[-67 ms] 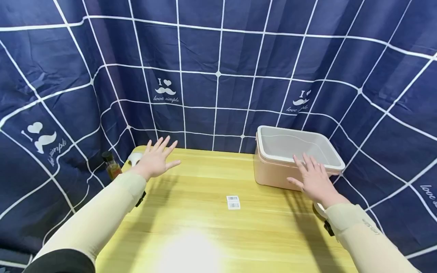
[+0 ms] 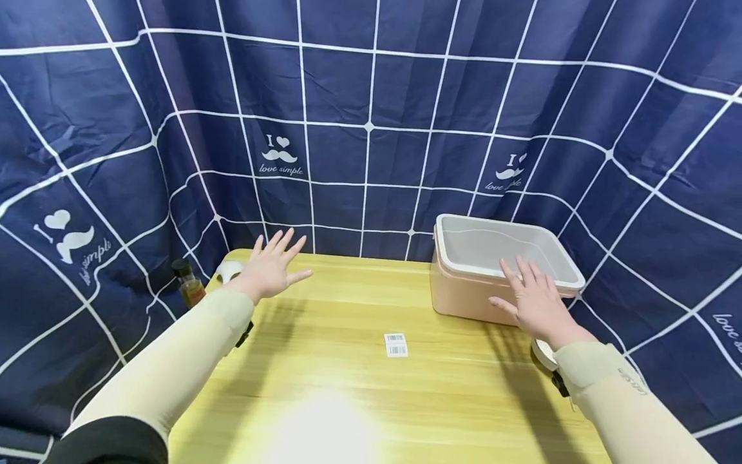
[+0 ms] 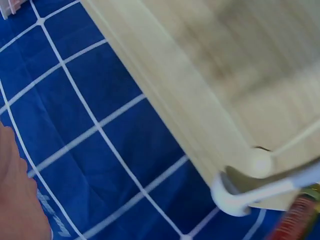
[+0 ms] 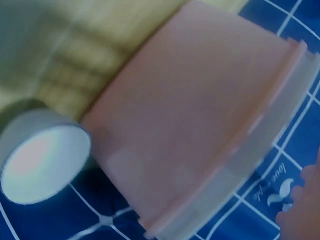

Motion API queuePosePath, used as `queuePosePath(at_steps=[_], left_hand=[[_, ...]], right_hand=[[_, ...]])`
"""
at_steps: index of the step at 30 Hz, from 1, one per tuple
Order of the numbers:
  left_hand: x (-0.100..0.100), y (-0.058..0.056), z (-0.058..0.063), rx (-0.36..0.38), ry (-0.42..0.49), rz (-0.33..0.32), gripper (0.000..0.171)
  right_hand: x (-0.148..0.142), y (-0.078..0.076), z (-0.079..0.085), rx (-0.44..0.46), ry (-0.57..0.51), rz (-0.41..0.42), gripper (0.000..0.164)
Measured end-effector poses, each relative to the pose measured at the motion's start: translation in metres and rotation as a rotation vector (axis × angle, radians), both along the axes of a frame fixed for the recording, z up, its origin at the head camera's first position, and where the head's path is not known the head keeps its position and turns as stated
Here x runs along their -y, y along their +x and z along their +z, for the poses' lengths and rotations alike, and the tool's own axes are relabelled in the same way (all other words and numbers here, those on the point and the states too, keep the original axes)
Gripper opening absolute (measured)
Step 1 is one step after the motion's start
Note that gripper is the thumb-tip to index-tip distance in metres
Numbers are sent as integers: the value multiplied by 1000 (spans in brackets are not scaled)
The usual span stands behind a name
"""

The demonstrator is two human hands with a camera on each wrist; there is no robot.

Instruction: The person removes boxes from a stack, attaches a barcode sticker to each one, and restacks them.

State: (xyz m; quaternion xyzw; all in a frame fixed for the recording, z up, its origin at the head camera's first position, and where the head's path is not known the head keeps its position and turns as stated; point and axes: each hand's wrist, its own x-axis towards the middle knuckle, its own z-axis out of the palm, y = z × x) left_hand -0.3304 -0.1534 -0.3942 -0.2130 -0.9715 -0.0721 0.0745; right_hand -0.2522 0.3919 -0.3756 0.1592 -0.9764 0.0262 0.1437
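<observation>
The head camera faces forward and down over the table (image 2: 348, 293). Wrist cameras look from nearer, tilted; the right's frame centre shares the pink box (image 2: 466, 295), right in the head frame.

A navy curtain (image 2: 336, 84) with a white grid spans the back and both sides of the head view, hanging in soft folds. 3 white mustache prints (image 2: 279, 155) show: 1 at far left, 1 left of centre, 1 right of centre. A yellowish wood-grain tabletop (image 2: 359, 293) fills the lower middle, with bright glare (image 2: 324, 432) at bottom centre and long shadows (image 2: 255, 367) at either side.
</observation>
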Motion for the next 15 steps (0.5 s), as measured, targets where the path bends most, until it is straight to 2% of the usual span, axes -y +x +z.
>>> queuePosePath(at_steps=[5,9,12,15], left_hand=[[-43,-25,14,-45,-99,-75,82],[-95,-44,27,-36,-83,-101,72],[-137,-53,36,36,35,-72,61],[-179,-59,41,165,253,-8,50]], right_hand=[[-14,-13,15,-14,-14,-11,84],[-35,-30,20,-50,-88,-73,81],[-56,-40,23,-15,-191,-175,84],[-76,-45,28,58,-279,-298,86]])
